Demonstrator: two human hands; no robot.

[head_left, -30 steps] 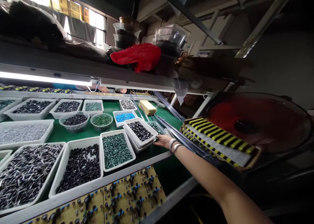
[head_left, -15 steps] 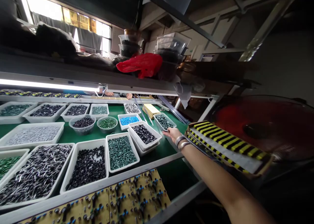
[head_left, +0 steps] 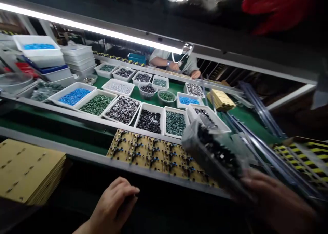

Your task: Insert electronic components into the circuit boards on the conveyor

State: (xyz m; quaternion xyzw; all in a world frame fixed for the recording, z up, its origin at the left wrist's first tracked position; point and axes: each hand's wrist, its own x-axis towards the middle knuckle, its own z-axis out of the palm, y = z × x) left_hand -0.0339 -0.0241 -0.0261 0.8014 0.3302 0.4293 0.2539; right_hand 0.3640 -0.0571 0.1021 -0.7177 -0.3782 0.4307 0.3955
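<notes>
My right hand [head_left: 271, 193], blurred by motion, grips the near right end of a clear plastic tub [head_left: 194, 145]. The tub is tilted and holds small dark components [head_left: 217, 152]. It hangs over the front rail, partly covering the circuit boards [head_left: 143, 152] and the near side of a white tray [head_left: 222, 126]. Below the rail, my left hand [head_left: 112, 201] is raised with its fingers loosely curled and the thumb a little apart. Nothing shows between them. The boards carry many black and blue parts.
White trays of sorted components stand on the green bench, including black parts [head_left: 150, 121] and green parts [head_left: 175, 123]. Bare yellow boards [head_left: 28, 169] are stacked at left. Clear plastic tubes [head_left: 251, 138] lie at right. Across the bench are another person's hands [head_left: 174, 66].
My view has swung left and down. The right hand, earlier reaching to a tub at the far right of the bench, now holds a tub close to me. My left hand has come into view.
</notes>
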